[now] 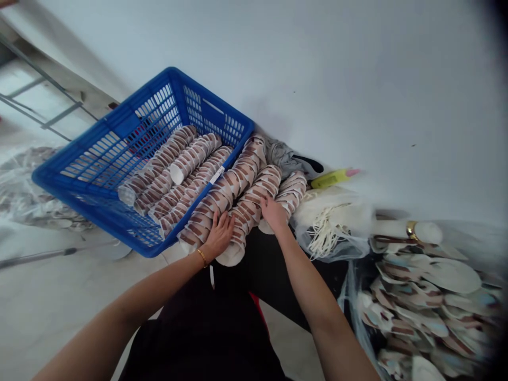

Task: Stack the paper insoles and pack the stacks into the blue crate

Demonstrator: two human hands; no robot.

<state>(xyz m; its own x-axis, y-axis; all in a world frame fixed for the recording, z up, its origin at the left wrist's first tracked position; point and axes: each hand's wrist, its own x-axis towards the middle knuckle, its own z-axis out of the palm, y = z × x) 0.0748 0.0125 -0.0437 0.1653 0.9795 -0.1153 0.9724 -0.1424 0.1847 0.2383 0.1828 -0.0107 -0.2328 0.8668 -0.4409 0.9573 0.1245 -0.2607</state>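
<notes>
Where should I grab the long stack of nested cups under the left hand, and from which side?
Probably take the cup stack from above at both ends: it lies on its side, half out of the tilted blue basket, and may bend mid-length. The left hand already rests near its open end.

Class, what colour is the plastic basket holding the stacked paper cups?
The basket is blue, seen clearly in the head view.

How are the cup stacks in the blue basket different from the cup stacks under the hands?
The brown-and-white paper cup stacks in the blue plastic basket lie inside its tilted mesh walls; the brown-and-white paper cup stacks outside it lie bare against the white wall. Nobody touches the basket stacks, while the left hand and right hand rest on the outside ones. Both groups are nested rows lying sideways.
</notes>
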